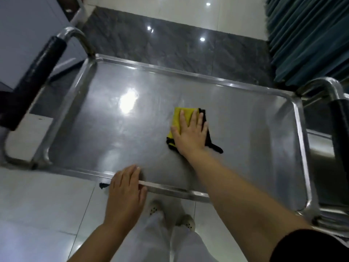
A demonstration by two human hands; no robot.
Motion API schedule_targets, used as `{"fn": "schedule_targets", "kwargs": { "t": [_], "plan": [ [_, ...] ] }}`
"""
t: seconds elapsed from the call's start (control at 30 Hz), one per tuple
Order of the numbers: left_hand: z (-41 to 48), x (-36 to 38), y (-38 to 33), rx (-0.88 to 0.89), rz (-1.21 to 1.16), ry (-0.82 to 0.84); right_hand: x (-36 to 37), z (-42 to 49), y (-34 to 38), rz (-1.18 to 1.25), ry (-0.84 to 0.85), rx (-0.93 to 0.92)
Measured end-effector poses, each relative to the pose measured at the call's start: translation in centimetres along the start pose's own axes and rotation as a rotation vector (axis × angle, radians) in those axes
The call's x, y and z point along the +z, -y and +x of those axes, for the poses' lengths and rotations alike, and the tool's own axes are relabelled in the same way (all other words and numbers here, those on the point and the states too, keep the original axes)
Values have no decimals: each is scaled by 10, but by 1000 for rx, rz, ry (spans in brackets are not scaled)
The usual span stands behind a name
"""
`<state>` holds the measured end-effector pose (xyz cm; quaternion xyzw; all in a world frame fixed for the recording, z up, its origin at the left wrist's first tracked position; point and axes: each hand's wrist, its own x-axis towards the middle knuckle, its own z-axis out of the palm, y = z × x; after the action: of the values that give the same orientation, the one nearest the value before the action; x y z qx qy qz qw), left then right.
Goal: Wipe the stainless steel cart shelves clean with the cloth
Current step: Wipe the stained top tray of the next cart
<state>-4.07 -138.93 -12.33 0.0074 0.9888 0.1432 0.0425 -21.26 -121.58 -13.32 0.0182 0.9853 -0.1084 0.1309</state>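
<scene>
stainless top shelf of the cart, a shallow tray, carries the folded yellow-and-black cloth right of its middle. soft, light and limp, it should slide easily on smooth steel, best pressed flat from above. the right hand presses it, fingers straight and spread. the left hand rests flat on the rounded near rim. a pleated teal curtain hangs beyond.

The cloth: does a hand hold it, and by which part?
Nothing is gripped. The right hand presses flat on the middle of the cloth; the left hand rests on the shelf's near rim.
</scene>
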Motion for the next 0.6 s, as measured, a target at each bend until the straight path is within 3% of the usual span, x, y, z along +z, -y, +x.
{"fn": "schedule_targets", "kwargs": {
  "t": [0.2, 0.37, 0.47, 0.6],
  "plan": [
    [-25, 1, 37, -147, 41, 30, 27, -12, 103, -43, 176, -397],
    [-21, 5, 26, -107, 46, 30, 33, -31, 67, -108, 154, -533],
    [-11, 8, -1, -35, 21, 31, 26, -38, 8, -94, 85, -478],
    [3, 19, -50, 106, 6, 35, 3, -41, -89, -53, 14, -249]
  ]
}}
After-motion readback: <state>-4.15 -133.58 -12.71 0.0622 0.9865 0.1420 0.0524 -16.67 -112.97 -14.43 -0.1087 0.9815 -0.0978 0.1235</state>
